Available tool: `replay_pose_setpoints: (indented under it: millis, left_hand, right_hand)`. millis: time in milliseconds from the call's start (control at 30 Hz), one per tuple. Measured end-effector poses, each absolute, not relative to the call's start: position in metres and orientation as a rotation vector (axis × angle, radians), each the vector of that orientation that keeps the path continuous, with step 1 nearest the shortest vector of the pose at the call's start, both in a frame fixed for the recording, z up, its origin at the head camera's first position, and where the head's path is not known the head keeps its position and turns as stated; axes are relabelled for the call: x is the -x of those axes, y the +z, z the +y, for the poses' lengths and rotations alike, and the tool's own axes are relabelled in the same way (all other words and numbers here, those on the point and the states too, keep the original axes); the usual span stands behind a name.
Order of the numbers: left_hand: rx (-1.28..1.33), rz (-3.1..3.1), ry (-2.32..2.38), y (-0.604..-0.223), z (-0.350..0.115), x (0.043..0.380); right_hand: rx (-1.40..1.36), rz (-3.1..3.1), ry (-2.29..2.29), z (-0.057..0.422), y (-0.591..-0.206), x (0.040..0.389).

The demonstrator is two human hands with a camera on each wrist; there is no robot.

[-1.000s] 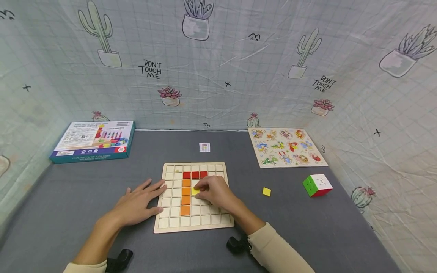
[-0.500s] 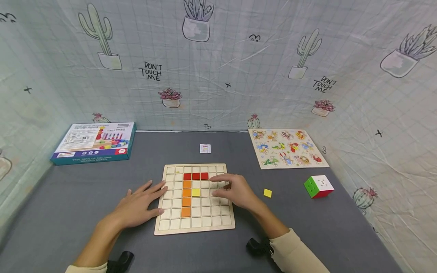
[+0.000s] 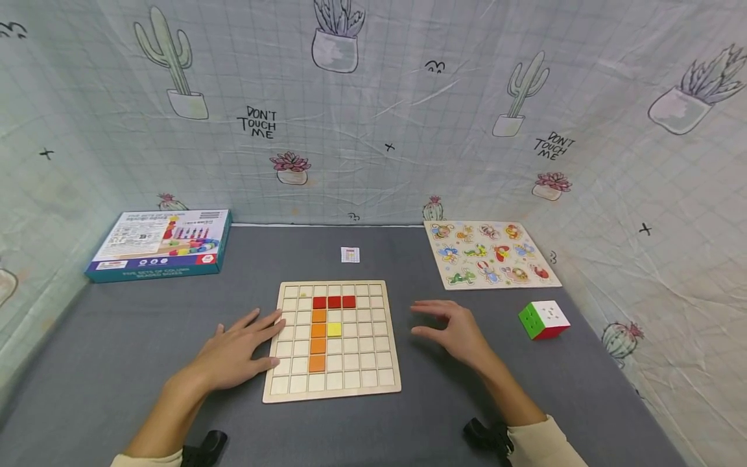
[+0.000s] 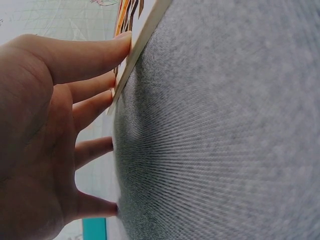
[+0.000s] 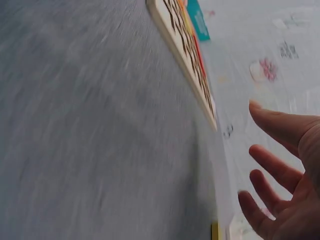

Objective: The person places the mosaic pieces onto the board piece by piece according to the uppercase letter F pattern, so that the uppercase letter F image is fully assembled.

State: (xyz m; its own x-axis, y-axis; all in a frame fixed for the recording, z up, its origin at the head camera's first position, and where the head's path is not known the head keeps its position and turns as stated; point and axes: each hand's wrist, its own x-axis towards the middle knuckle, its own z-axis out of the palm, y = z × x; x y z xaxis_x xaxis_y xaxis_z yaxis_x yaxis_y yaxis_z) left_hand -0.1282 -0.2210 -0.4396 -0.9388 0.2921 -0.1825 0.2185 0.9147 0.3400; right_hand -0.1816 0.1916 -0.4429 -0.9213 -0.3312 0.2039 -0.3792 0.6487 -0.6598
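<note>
A wooden grid board point(image 3: 364, 379) lies on the table, bearing three red tiles point(image 3: 334, 302), a column of several orange tiles point(image 3: 318, 331) and one yellow tile point(image 3: 334, 329). My left hand point(image 3: 233, 350) rests with spread fingers at the board's left edge; its thumb point(image 4: 100, 55) touches the rim in the left wrist view. To the right of the board hovers my right hand point(image 3: 458, 331), fingers extended, thumb and index apart, holding nothing. A loose yellow tile point(image 5: 215, 231) shows at the bottom of the right wrist view; in the head view the hand hides it.
A small printed card point(image 3: 350, 255) lies behind the board. At the back left is a teal toy box point(image 3: 160, 245), at the back right an insect picture board point(image 3: 490, 254). A puzzle cube point(image 3: 544, 320) sits at the far right, and a printed cloth point(image 3: 350, 130) hangs behind.
My right hand has let go of the yellow tile, leaving it on the grid, and moved right, off the board to over the loose yellow tile. The left hand has stayed in place.
</note>
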Motion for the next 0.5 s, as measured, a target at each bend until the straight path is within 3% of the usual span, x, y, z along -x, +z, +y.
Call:
replay_pose_setpoints:
  millis: [500]
  left_hand:
    - [-0.370, 2.848, 0.467, -0.443, -0.221, 0.129]
  right_hand:
    - [-0.359, -2.953, 0.985, 0.253, -0.457, 0.181]
